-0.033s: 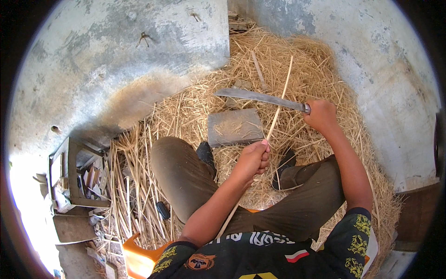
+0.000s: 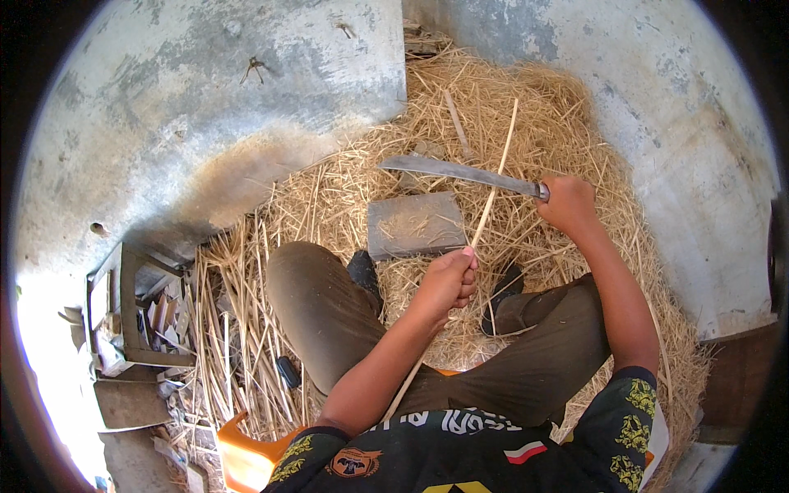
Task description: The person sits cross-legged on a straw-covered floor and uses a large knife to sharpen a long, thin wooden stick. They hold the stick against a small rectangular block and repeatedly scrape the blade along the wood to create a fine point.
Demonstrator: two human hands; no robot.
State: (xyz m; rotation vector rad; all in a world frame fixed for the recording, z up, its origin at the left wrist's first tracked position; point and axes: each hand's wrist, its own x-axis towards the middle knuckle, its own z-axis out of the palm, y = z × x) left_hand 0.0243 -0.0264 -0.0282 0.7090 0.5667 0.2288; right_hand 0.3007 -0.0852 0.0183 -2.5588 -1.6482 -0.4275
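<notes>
My left hand (image 2: 449, 282) is closed round a long, thin, pale strip (image 2: 496, 193) that looks like split bamboo or cane. The strip slants from near my lap up to the far right. My right hand (image 2: 569, 201) grips the handle of a machete (image 2: 460, 171), most of the handle hidden in the fist. Its blade points left and crosses the strip beyond my left hand; whether the edge touches it I cannot tell. Beyond my left hand, a worn wooden block (image 2: 416, 224) lies between my feet with a few shavings on top.
Straw-like shavings (image 2: 534, 123) heap across the floor up to the bare walls. Long strips (image 2: 226, 345) lie to my left beside a small dark object (image 2: 288, 371). A wooden frame (image 2: 127, 304) with scraps stands at far left. An orange plastic seat (image 2: 246, 456) shows at lower left.
</notes>
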